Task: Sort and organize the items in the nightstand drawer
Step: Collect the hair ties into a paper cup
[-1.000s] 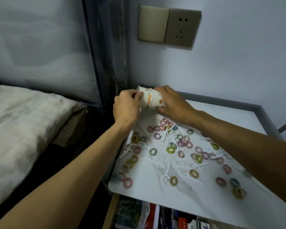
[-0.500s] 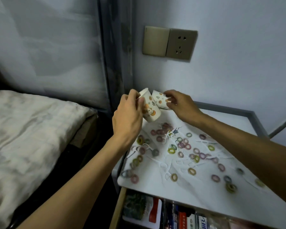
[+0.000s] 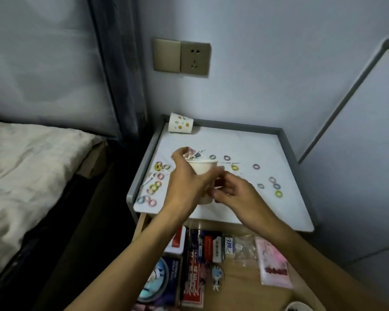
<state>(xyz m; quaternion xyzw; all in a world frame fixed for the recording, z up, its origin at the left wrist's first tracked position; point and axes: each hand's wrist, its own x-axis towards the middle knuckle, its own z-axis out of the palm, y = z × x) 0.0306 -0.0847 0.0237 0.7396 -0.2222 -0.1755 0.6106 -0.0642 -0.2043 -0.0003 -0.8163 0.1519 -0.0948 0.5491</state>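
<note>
Coloured rings [image 3: 278, 194] were scattered over the white bench [image 3: 245, 142] of the nightstand. One cluster [image 3: 157, 166] was gathered along the left edge, and a looser spread lay towards the right. An upright paper cup [image 3: 202, 170], mouth upward, was held just above the bench's near middle. The left hand [image 3: 184, 182] had its fingers wrapped round the cup's wall from the left. The right hand [image 3: 234, 194] was held just beside the cup's right side with its fingers curled inward. Blur hid whether anything was pinched between them or whether the cup was touched.

The right-hand rings lay to the right of the right hand and a little farther off, so that hand was judged the nearer one for collecting them. The left cluster lay to the left of the cup hand. With the cup's long axis vertical, rings could probably be dropped straight in from above.

A second patterned cup [image 3: 180, 126] lay tipped in the far left corner. The open drawer [image 3: 256, 295] below the bench was seen holding boxes and packets.
</note>
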